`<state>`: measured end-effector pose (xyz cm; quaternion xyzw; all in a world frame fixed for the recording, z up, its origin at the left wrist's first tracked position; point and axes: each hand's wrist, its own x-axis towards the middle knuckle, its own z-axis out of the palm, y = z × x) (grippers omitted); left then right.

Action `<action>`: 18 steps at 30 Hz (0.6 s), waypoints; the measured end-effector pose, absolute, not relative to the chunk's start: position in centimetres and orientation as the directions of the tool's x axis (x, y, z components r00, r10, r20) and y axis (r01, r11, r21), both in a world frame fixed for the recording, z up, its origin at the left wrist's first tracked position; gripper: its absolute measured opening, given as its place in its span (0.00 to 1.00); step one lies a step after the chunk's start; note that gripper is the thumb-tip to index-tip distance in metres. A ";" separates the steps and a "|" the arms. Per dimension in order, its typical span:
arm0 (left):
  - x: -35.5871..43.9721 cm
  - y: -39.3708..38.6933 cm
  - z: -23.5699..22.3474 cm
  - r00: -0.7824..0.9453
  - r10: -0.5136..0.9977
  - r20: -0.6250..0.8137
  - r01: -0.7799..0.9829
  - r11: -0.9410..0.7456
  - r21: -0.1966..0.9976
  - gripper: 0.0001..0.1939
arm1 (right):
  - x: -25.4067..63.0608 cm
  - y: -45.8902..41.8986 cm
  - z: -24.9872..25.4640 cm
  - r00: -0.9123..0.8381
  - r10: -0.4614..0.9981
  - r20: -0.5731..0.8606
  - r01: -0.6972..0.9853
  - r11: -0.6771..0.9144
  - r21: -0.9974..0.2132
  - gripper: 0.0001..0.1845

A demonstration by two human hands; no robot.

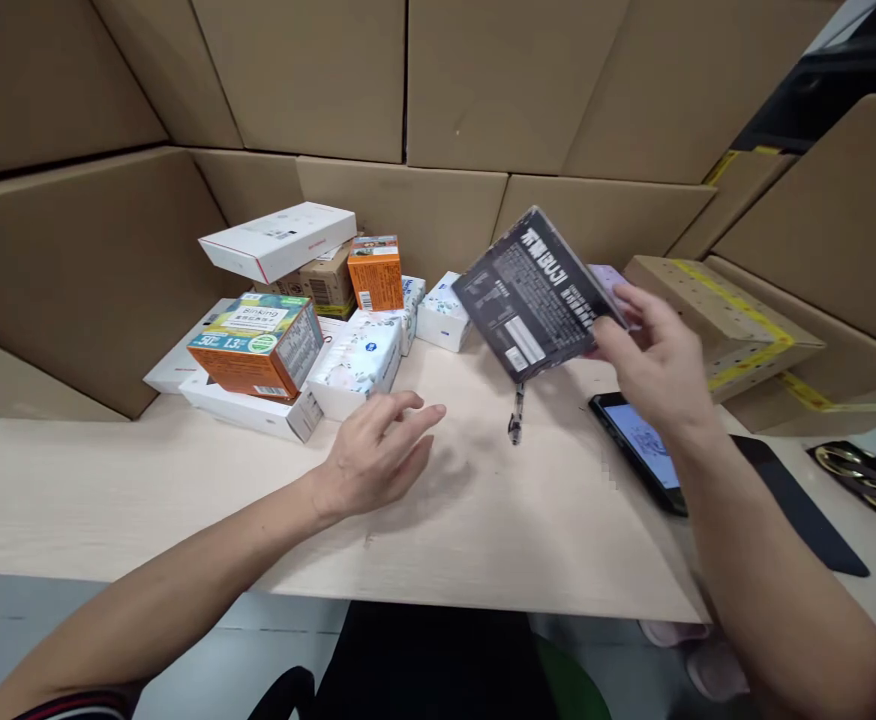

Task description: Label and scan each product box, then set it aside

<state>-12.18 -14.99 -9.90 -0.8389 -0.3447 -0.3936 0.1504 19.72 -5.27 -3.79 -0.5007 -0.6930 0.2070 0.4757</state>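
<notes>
My right hand (pixel 659 355) grips a flat black box (pixel 532 295) printed with white "BUJI" lettering and a barcode label. Its thumb lies on the near face at the right corner, and the box is tilted above the table. My left hand (pixel 382 450) is over the table with fingers loosely bent and apart, holding nothing. Closest to it is a white floral tissue pack (pixel 359 360). Left of that, an orange and teal "Blinking" box (pixel 258 345) rests on a white box (pixel 254 405). A small dark strap-like item (pixel 516 415) lies below the black box.
A white box (pixel 280 240) and an orange box (pixel 376 272) top the rear pile, beside another tissue pack (pixel 444 312). At right are a phone (pixel 637 450) with its screen lit, a yellow-taped carton (pixel 715 310) and gold-handled scissors (pixel 869 480). Cardboard walls (pixel 318 80) surround the table.
</notes>
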 end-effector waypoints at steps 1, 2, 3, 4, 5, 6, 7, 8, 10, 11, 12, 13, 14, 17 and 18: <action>-12.3 -15.0 -9.9 0.440 0.439 0.783 0.692 -0.722 0.016 0.24 | 19.2 -5.9 -4.5 -0.050 0.910 0.412 0.416 0.394 -0.819 0.35; -12.3 -15.0 -9.8 0.441 0.417 0.794 0.684 -0.730 0.003 0.25 | 18.7 -6.5 -5.2 -0.058 0.919 0.391 0.363 0.384 -0.849 0.34; -12.3 -15.1 -9.8 0.449 0.403 0.798 0.676 -0.737 -0.008 0.25 | 18.3 -6.9 -5.8 -0.068 0.921 0.385 0.343 0.384 -0.858 0.33; -12.3 -15.1 -9.9 0.457 0.396 0.797 0.670 -0.742 -0.015 0.25 | 17.9 -7.2 -6.3 -0.110 0.920 0.375 0.343 0.390 -0.855 0.33; -12.3 -15.1 -9.9 0.463 0.397 0.793 0.667 -0.745 -0.016 0.25 | 17.8 -7.4 -6.6 -0.148 0.917 0.370 0.355 0.398 -0.846 0.33; -12.3 -15.1 -9.9 0.464 0.404 0.789 0.666 -0.746 -0.010 0.25 | 17.8 -7.5 -6.8 -0.182 0.915 0.359 0.372 0.402 -0.837 0.33; -12.3 -15.1 -9.9 0.460 0.416 0.785 0.665 -0.747 0.005 0.26 | 18.0 -7.5 -6.9 -0.210 0.915 0.344 0.386 0.401 -0.831 0.33; -12.3 -15.1 -9.9 0.452 0.432 0.780 0.664 -0.747 0.028 0.26 | 18.4 -7.6 -6.8 -0.236 0.915 0.327 0.394 0.398 -0.829 0.33; -12.2 -15.1 -9.9 0.430 0.477 0.767 0.661 -0.744 0.093 0.29 | 19.3 -7.6 -6.5 -0.275 0.909 0.314 0.393 0.404 -0.826 0.32; -12.2 -15.1 -10.0 0.415 0.510 0.753 0.659 -0.740 0.137 0.31 | 19.8 -7.7 -6.3 -0.292 0.903 0.316 0.395 0.414 -0.820 0.32; -12.1 -15.1 -10.1 0.397 0.547 0.737 0.655 -0.732 0.190 0.33 | 20.3 -7.8 -6.1 -0.309 0.895 0.320 0.405 0.429 -0.807 0.32; -12.0 -15.2 -10.2 0.374 0.588 0.717 0.650 -0.718 0.250 0.35 | 20.6 -8.0 -5.9 -0.331 0.886 0.325 0.424 0.447 -0.788 0.31; -11.9 -15.2 -10.4 0.347 0.630 0.695 0.643 -0.699 0.313 0.37 | 20.9 -8.1 -5.7 -0.355 0.875 0.330 0.447 0.469 -0.762 0.31; -11.7 -15.2 -10.8 0.277 0.742 0.611 0.593 -0.632 0.499 0.39 | 21.0 -8.6 -5.5 -0.418 0.841 0.342 0.487 0.526 -0.697 0.31; -11.6 -15.2 -10.9 0.266 0.773 0.576 0.568 -0.609 0.554 0.39 | 20.9 -8.7 -5.4 -0.429 0.834 0.348 0.480 0.536 -0.694 0.31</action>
